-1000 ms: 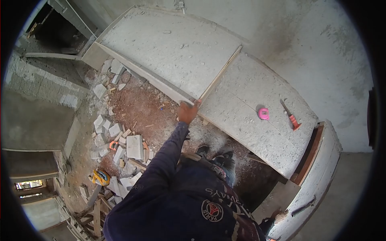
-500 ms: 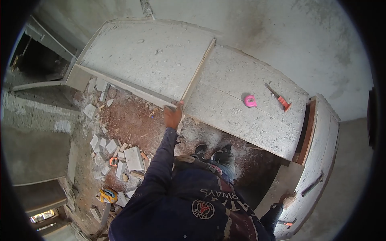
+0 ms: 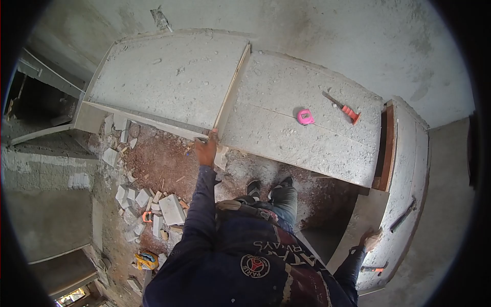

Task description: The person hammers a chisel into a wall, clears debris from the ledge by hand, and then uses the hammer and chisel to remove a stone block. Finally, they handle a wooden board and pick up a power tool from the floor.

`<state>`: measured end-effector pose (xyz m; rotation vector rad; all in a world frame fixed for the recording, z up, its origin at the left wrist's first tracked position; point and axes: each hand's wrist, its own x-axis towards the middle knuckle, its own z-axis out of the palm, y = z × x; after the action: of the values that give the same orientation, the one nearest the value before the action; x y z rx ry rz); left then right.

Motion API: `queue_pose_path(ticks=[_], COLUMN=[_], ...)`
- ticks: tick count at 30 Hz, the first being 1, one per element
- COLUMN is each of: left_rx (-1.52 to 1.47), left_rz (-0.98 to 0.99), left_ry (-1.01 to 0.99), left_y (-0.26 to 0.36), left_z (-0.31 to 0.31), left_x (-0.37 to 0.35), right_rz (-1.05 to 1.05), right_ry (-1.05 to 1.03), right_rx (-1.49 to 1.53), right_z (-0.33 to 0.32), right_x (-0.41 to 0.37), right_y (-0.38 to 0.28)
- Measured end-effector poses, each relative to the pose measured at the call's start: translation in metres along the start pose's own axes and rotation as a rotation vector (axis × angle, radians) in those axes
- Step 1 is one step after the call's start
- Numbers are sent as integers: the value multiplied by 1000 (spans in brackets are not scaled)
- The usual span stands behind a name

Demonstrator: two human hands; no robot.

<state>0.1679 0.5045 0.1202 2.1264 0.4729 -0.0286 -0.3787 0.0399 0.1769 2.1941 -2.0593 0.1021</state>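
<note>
My left hand reaches forward to the inner corner of a dusty ledge, touching the end of a thin upright divider strip and the front edging board. Its fingers are spread, the thumb side against the divider's end. My right hand rests at the inner edge of the right-hand slab, fingers laid over the edge, partly washed out by bright light. Near it lie a dark hammer-like tool and an orange-handled tool. A pink tape measure and a red-handled chisel lie on the middle slab.
Broken pale blocks lie on the reddish dirt floor at left, with an orange object among them. A yellow item sits closer. A dark gap opens below the middle slab. Plastered walls stand behind.
The whole view has shifted, so the ledge appears further left. My left hand stays at the corner and my right hand stays at the slab edge.
</note>
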Motion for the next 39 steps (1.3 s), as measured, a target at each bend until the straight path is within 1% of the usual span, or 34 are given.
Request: queue_pose_path(ticks=[2, 3, 5, 8, 12, 14, 15, 17, 18, 19, 20, 21, 23, 24, 25, 26, 27, 28, 29, 30, 31, 33, 35, 37, 38, 39], left_rx=[-25, -15, -57, -43, -30, -158, -155, -198, -201, -256, -310, -309, -372, -78, 474, -141, -204, 46, -139, -305, -418, -295, 56, -509, -500, -435], left_rz=[-3, -21, 34, 20, -22, -44, -48, -63, -69, -53, -36, -37, 34, 80, 479, 241, 306, 497, 469, 405, 179, -7, 26, -78, -72, 47], left_ry=[-10, 3, 11, 13, 66, 211, 216, 332, 331, 360, 390, 387, 367, 415, 561, 150, 0, -111, -61, 0, -30, 214, 136, -180, -188, -345], left_y=[12, 4, -15, -7, 2, 11, 16, 24, 22, 18, 16, 13, 13, -26, -155, -120, -104, -90, -63, -41, -27, -20, 5, 35, 40, 45], left_z=[-7, -4, 6, 3, 5, 11, 12, 18, 23, 28, 31, 32, 32, 44, 89, 68, 54, 44, 40, 30, 24, 40, 38, 49, 56, 65], left_x=[-7, -4, 8, 4, -5, -18, -23, -31, -31, -30, -30, -30, -28, -7, 60, 42, 36, 31, 14, 4, -4, -24, -66, -121, -137, -150], right_rz=[-22, -43, -82, -98, -153, -127, -133, -100, -103, -131, -157, -156, 17, -106, -181, -231, -170, -88, -36, 50, 77, 130, 88, 70, 76, 82], right_ry=[28, 17, 63, 100, 111, 121, 118, 37, 41, 96, 149, 149, -15, -104, -182, 130, 86, -16, 47, 24, 12, 12, 12, -14, -24, -33], right_rx=[-5, -12, -1, 11, 22, 48, 48, 52, 48, 28, 8, 5, 40, -94, -229, -45, 148, 164, 213, 258, 255, 290, 320, 330, 364, 400], right_z=[6, 5, 3, 18, 12, 9, 5, -8, -1, 12, 12, 10, -18, -8, 10, 47, 36, 36, 6, -25, -37, -42, -37, -36, -39, -43], right_x=[4, 4, 2, 9, 6, 4, 1, -2, 1, 7, 7, 7, -6, 0, 9, 12, 5, 7, -4, -11, -12, -12, -9, -8, -7, -5], right_y=[3, 3, 2, 14, 12, 8, 3, -6, 1, 12, 12, 10, -19, -8, 14, 43, 32, 31, 2, -22, -31, -30, -26, -21, -22, -22])
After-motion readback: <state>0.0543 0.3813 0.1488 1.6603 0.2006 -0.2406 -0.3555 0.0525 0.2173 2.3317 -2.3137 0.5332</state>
